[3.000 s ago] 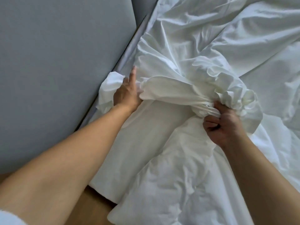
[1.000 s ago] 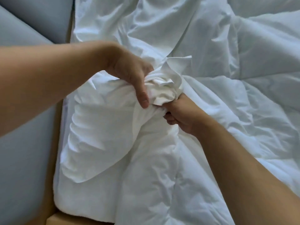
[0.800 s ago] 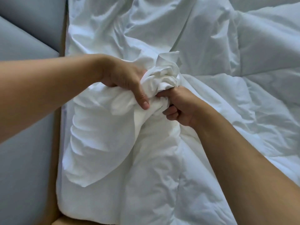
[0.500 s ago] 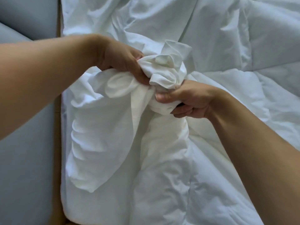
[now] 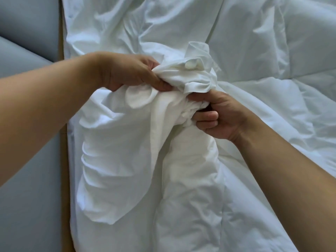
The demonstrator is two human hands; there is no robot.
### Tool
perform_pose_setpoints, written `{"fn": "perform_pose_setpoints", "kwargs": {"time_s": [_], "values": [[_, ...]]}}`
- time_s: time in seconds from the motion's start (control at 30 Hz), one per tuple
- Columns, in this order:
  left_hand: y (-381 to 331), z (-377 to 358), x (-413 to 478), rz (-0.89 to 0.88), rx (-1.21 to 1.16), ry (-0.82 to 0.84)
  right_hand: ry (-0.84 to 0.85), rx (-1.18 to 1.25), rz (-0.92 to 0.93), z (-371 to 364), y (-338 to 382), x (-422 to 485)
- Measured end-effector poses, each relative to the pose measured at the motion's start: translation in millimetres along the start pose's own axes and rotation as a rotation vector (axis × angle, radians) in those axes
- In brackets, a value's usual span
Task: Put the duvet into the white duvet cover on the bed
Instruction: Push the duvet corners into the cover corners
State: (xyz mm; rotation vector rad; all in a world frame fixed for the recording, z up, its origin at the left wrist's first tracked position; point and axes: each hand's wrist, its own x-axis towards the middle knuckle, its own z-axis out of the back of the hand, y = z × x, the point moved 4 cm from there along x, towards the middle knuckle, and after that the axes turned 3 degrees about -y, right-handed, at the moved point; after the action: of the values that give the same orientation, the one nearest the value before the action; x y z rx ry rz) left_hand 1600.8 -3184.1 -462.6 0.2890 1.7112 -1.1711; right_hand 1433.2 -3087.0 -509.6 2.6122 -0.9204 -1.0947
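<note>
Both hands grasp the same bundle of white cloth: the left hand (image 5: 131, 73) pinches the gathered duvet cover (image 5: 192, 77) from above, and the right hand (image 5: 220, 117) is curled round the neck of the bundle just under it. I judge that the step is to work the cover over one end of the duvet (image 5: 269, 48), which lies spread on the bed (image 5: 63, 179) to the right. The next move calls, I think, for a firm hold on the corner inside the bundle while the cloth is slid down. Everything is white, so where cover ends and duvet begins is hard to tell; the cover's opening is not visible, and the far edges are cut off.
</note>
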Motion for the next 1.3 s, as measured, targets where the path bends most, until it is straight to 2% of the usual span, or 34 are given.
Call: {"fn": "perform_pose_setpoints", "kwargs": {"time_s": [0.17,0.23,0.3,0.37,0.5,0.67,0.73,0.8,0.9,0.93,1.03,1.1,1.23,1.3], "values": [[-3.6,8.9,1.8,0.002,-0.024,-0.072,0.18,-0.144,-0.11,3.5,-4.4,-7.6],[0.9,3.4,-1.1,0.02,-0.038,0.011,0.198,-0.335,-0.131,3.5,-4.6,-10.1],[6.9,-4.5,-7.2,0.041,-0.02,0.169,0.15,-0.495,-0.124,4.2,-2.7,-8.8],[12.0,-7.7,-14.9,0.054,0.065,0.253,0.062,-0.445,-0.067,5.8,1.0,-5.3],[17.7,-6.8,-24.7,-0.009,0.127,0.215,-0.065,-0.193,0.02,11.3,-4.2,-0.9],[13.7,-4.8,-30.9,-0.021,0.088,0.204,0.011,0.176,0.028,5.8,-14.0,-5.9],[9.8,-0.5,-29.5,-0.048,0.055,0.098,0.092,0.116,0.022,3.8,-14.6,-12.9],[6.5,-0.5,-26.0,-0.126,0.051,-0.094,0.151,-0.069,0.019,-2.3,-17.2,-16.9],[4.9,-19.3,-24.3,-0.252,0.19,-0.252,-0.014,-0.466,0.006,-9.1,-28.8,-10.4],[5.6,-25.7,-24.7,-0.284,0.216,-0.278,-0.09,-0.51,0.026,-10.7,-30.8,-8.0],[12.4,-32.5,-32.0,-0.276,0.281,-0.301,-0.187,-0.296,0.101,-10.6,-28.6,-6.3],[20.9,-38.9,-38.9,-0.206,0.352,-0.222,-0.242,-0.161,0.116,-4.9,-25.1,-8.1],[20.2,-50.1,-50.9,-0.127,0.43,-0.103,-0.331,-0.091,0.135,-5.2,-26.8,-6.6],[9.0,-49.0,-57.0,-0.155,0.612,-0.196,-0.336,-0.034,0.136,-6.9,-31.0,-5.0]]}}
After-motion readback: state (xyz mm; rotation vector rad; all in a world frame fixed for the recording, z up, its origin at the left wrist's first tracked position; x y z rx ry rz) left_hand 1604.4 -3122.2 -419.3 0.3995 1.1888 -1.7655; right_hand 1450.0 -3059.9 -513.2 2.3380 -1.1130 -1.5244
